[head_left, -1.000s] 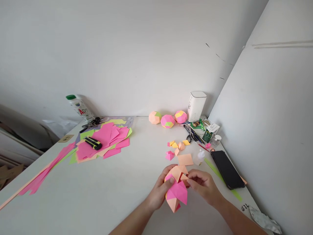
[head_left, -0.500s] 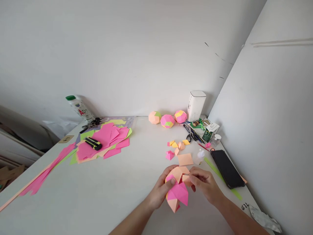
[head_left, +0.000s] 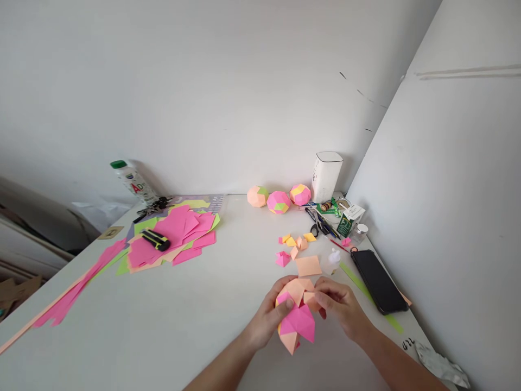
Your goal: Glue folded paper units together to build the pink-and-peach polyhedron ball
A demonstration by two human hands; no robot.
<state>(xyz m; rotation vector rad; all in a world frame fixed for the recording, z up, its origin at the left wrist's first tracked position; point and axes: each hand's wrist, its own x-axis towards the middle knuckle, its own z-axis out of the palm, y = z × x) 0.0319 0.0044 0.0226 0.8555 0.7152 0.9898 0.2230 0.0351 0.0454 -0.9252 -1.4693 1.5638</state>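
Observation:
A partly built folded-paper ball (head_left: 298,321) in pink and peach, with a little yellow at its left side, is held above the table's near part. My left hand (head_left: 266,315) wraps round its left side, thumb pressed on a pink face. On the ball's right side, my right hand (head_left: 340,305) pinches a peach paper flap (head_left: 311,300) between thumb and fingers. A gap shows beside that flap. Just beyond lie a peach paper sheet (head_left: 308,265), a small glue bottle (head_left: 334,259), a pink folded piece (head_left: 283,259) and several small yellow and peach folded pieces (head_left: 290,240).
Finished paper balls (head_left: 279,202) stand by the wall near a white container (head_left: 326,176). Scissors (head_left: 315,228), a small jar (head_left: 360,233) and a black phone (head_left: 379,281) lie right. On the left, a utility knife (head_left: 155,239) rests on coloured paper (head_left: 195,231), near a leaning bottle (head_left: 134,182).
The paper ball has shifted very slightly in my hands. Both hands keep the same hold, and the things on the table stay where they were.

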